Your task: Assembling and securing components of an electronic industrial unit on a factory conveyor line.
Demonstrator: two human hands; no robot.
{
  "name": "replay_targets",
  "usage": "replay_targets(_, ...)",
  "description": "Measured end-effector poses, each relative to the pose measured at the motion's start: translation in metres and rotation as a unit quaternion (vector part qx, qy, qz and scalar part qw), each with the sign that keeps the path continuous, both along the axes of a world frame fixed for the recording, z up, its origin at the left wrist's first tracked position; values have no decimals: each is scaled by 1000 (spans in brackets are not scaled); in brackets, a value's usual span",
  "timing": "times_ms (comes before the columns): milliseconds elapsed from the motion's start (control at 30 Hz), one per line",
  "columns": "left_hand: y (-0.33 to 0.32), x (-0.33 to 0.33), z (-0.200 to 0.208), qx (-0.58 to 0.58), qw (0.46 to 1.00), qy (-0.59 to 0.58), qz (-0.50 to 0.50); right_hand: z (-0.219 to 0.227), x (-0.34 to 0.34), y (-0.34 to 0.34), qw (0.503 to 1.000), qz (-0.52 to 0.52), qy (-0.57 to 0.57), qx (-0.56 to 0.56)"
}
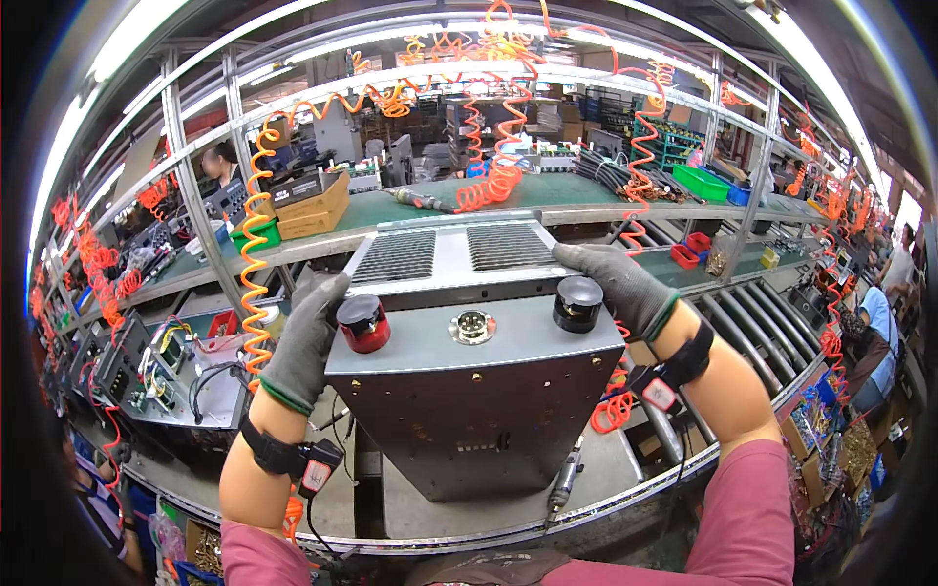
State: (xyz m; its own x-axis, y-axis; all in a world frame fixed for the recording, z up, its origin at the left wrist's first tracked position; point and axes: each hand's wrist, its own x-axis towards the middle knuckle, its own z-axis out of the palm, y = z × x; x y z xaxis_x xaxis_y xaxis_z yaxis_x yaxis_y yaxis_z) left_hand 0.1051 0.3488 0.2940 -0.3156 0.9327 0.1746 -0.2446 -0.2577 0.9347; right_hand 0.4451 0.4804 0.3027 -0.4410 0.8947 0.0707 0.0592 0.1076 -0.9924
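Both of my hands wear grey knit gloves and grip a dark grey metal machine case (469,410), tilted up in front of me. My left hand (305,342) holds its left side, beside a red-and-black round terminal (362,323). Over on the right, my right hand (622,290) grips the edge of a silver panel with louvred vents (451,256), close to a black round terminal (577,304). A round metal pin socket (472,327) sits between the terminals. The far fingers of both hands are partly hidden by the case.
An opened unit with exposed wiring (181,371) stands at left. A power screwdriver (565,477) lies right of the case, near the bench's front edge. Orange coiled hoses (256,225) hang from the frame. A roller conveyor (757,327) runs at right; people work on both sides.
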Motion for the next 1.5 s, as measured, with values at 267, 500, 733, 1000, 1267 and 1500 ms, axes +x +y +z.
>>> replay_targets(267, -4, -1, 8, -39, 984, 169, -31, -11, -11, -7, 988, -116, 100, 13)
replay_targets(500, 2, -4, 8, -87, 980, 176, 4, 1, -8, -23, 980, -77, 183, 17)
replay_targets(733, 10, -7, -1, -82, 990, 116, -23, -15, 3, -9, 988, -37, 143, 41)
replay_targets(1000, 17, -17, -3, -21, 981, 191, -31, -13, 11, -33, 982, -3, 133, 131)
replay_targets(1267, 25, -26, -12, -26, 966, 256, -28, -64, 101, -101, 929, -171, 227, 236)
replay_targets(1500, -69, -19, -21, -110, 973, 145, 142, -287, 108, -134, 910, 77, -360, 190)
